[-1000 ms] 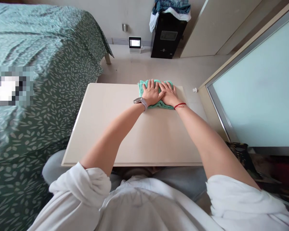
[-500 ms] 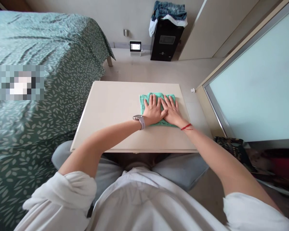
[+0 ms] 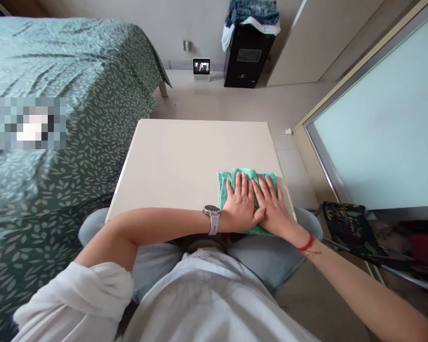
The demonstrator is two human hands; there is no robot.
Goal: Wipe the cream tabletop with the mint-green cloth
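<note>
A folded green cloth (image 3: pixel 224 186) lies on the near right corner of a pale wooden table (image 3: pixel 185 161). My left hand (image 3: pixel 239 204), with a watch on the wrist, presses flat on the cloth. My right hand (image 3: pixel 274 209), with a red string at the wrist, lies flat beside it on the same cloth, thumbs touching. Both palms cover most of the cloth. I sit with my knees under the table's near edge.
A bed with a green leaf-patterned cover (image 3: pixel 57 118) stands close along the table's left. A frosted glass panel (image 3: pixel 378 123) is at the right. A black cabinet (image 3: pixel 248 54) with clothes on top and a small screen (image 3: pixel 201 67) stand by the far wall.
Both hands have slid the cloth from the table's far edge back toward me, to the near right corner.
</note>
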